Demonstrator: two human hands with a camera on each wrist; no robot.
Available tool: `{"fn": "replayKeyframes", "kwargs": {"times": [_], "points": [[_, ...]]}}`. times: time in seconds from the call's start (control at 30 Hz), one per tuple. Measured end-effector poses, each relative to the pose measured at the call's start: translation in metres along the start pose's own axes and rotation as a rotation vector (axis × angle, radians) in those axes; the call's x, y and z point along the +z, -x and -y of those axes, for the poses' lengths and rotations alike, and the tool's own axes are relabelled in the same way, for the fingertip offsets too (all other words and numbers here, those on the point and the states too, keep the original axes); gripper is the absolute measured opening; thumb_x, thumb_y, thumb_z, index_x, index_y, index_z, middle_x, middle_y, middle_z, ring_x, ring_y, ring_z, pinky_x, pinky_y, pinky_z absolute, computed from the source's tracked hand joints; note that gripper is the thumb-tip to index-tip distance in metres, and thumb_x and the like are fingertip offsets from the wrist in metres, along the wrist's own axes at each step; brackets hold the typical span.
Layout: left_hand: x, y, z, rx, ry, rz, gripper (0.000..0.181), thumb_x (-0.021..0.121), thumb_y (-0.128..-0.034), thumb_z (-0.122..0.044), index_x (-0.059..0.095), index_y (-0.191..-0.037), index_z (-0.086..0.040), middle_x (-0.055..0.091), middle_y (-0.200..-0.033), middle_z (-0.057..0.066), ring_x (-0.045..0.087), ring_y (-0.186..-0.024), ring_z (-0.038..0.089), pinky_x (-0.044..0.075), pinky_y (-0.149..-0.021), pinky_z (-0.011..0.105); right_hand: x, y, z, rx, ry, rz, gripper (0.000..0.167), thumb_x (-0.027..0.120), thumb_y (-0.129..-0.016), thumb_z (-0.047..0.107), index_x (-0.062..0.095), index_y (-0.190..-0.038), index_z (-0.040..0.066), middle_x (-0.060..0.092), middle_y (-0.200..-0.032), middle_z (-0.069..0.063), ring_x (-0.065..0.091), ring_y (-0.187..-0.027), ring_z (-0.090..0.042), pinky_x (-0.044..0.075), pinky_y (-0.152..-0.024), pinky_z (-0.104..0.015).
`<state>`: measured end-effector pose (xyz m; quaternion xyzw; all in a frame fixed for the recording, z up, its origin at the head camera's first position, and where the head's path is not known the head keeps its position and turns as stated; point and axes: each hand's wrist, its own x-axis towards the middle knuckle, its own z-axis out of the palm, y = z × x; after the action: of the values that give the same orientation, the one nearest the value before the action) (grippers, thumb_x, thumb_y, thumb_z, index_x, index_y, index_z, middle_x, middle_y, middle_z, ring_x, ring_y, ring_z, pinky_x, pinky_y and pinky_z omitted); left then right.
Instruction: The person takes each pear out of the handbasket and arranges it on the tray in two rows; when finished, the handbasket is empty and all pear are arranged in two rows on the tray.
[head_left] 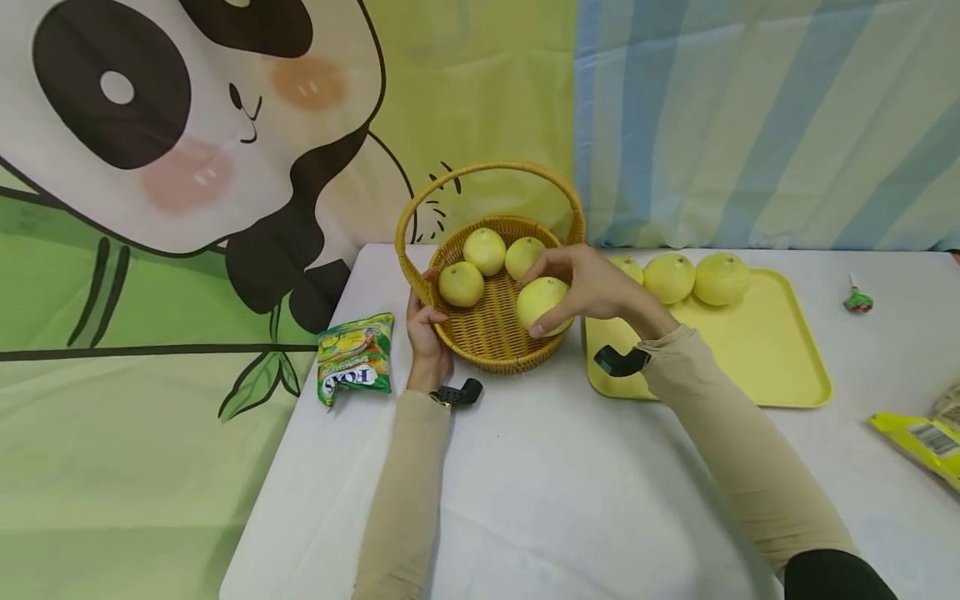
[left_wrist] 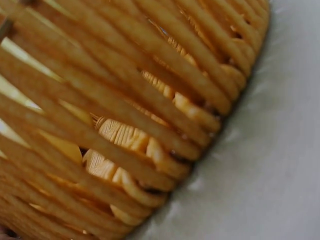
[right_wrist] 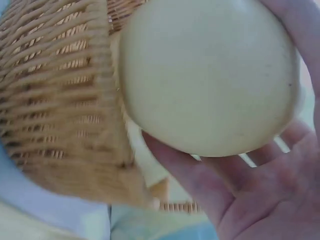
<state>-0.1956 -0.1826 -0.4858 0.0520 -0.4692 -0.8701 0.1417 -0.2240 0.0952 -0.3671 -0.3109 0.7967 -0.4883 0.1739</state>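
Note:
A wicker basket (head_left: 491, 333) with a tall arched handle stands on the white table, seen close up in both wrist views. My left hand (head_left: 429, 340) grips its left side, the thumb by the rim; in the left wrist view only the weave shows. Between thumb and fingers, my right hand (head_left: 596, 287) holds a round pale yellow fruit (head_left: 542, 302) over the basket's right rim. The right wrist view shows this fruit (right_wrist: 207, 75) large beside the basket wall. Inside the basket lie three similar fruits (head_left: 461, 284). Three more fruits (head_left: 669, 277) sit along the tray's back edge.
Right of the basket lies a yellow tray (head_left: 772, 358). A green snack bag (head_left: 356, 358) lies left of it. Farther right are a small wrapped lollipop (head_left: 858, 300) and a yellow packet (head_left: 918, 442). A printed panda cloth (head_left: 300, 208) hangs behind the table.

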Motion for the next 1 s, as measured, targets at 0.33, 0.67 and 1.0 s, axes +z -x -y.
{"fn": "replayKeyframes", "kwargs": {"times": [0.33,0.67,1.0], "points": [[-0.002,0.001,0.000,-0.001,-0.024,0.005,0.076,0.037,-0.0752,0.006,0.053,-0.148,-0.009,0.046,-0.162,0.001,0.042,-0.148,0.017,0.036,-0.112,0.030,-0.035,0.055,-0.016,0.032,-0.008,-0.219,0.057,0.101,-0.067,0.016,0.082,-0.121,0.017,0.079,-0.124,0.003,0.067,-0.119,-0.008,0.058,-0.084,-0.024],[-0.002,0.001,0.000,0.004,-0.015,0.016,0.075,0.037,-0.0759,0.006,0.053,-0.147,-0.011,0.046,-0.162,0.003,0.043,-0.145,0.018,0.037,-0.111,0.031,-0.079,0.114,-0.043,0.111,0.002,-0.361,0.060,0.097,-0.074,0.010,0.076,-0.130,0.009,0.076,-0.131,0.007,0.061,-0.127,0.000,0.052,-0.088,-0.016],[-0.001,0.000,0.000,0.004,-0.032,0.013,0.075,0.036,-0.0759,0.007,0.055,-0.146,-0.011,0.047,-0.162,0.001,0.044,-0.146,0.017,0.036,-0.111,0.031,-0.128,0.172,-0.083,0.120,-0.201,-0.470,0.060,0.081,-0.084,-0.012,0.064,-0.141,-0.003,0.075,-0.132,0.008,0.069,-0.114,-0.004,0.058,-0.078,-0.018]]}}
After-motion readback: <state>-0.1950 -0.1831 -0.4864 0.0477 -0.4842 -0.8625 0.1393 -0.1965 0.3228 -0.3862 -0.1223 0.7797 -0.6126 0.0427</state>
